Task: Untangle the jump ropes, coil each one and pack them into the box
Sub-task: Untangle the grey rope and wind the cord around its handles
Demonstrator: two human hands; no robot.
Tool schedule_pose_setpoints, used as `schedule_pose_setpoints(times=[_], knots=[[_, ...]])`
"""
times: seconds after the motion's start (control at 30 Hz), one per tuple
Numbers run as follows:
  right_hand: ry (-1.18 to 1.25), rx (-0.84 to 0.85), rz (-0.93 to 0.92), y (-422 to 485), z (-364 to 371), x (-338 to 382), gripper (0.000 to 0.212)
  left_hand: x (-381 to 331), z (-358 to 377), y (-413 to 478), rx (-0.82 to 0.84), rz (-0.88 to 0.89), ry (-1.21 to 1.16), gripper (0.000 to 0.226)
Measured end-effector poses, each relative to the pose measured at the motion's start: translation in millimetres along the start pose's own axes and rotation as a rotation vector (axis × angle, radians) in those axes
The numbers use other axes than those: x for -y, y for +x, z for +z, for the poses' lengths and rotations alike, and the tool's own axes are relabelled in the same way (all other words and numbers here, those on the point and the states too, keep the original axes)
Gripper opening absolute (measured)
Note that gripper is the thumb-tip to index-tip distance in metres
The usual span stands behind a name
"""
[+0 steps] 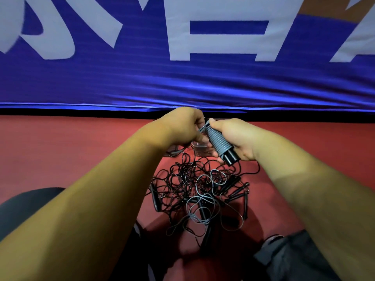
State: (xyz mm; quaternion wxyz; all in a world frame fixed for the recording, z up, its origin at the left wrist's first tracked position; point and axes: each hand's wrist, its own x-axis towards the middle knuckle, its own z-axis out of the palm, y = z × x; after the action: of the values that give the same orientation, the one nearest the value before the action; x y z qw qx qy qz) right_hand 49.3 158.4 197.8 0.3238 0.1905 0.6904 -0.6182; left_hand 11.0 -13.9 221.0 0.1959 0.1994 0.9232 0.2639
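Note:
My right hand (236, 138) grips a grey jump rope (218, 141) wound in tight turns around its black handles, whose ends stick out below the hand. My left hand (187, 124) pinches the loose grey end of that rope at the top of the coil. Below both hands a tangled pile of black ropes (182, 183) with several black handles lies on the red floor. A loose grey rope (199, 209) is mixed into the pile. A clear plastic box (199, 148) shows partly behind my hands.
A blue banner (182, 82) with large white characters hangs along the far edge of the red floor (60, 151). My dark-clad knees sit at the lower left (26, 203) and lower right (292, 254) of the pile.

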Motion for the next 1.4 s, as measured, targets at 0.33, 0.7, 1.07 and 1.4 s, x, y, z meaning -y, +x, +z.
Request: schedule_pose_setpoints(times=[0.33, 0.7, 1.07, 1.4], knots=[[0.047, -0.007, -0.098, 1.7, 4.4, 2.3, 0.062, 4.2, -3.3, -8.4, 0.112, -0.113, -0.511, 0.037], [0.078, 0.026, -0.092, -7.8, -4.6, 8.5, 0.048, 19.2, -8.3, -14.7, 0.224, -0.109, -0.859, 0.025], [0.079, 0.15, -0.059, -8.1, -6.0, 5.6, 0.053, 24.7, -14.9, -11.8, 0.279, -0.165, -0.742, 0.029], [0.08, 0.11, -0.043, -3.6, 5.3, 3.1, 0.053, 35.6, -25.2, -15.1, 0.44, -0.36, -0.649, 0.024]])
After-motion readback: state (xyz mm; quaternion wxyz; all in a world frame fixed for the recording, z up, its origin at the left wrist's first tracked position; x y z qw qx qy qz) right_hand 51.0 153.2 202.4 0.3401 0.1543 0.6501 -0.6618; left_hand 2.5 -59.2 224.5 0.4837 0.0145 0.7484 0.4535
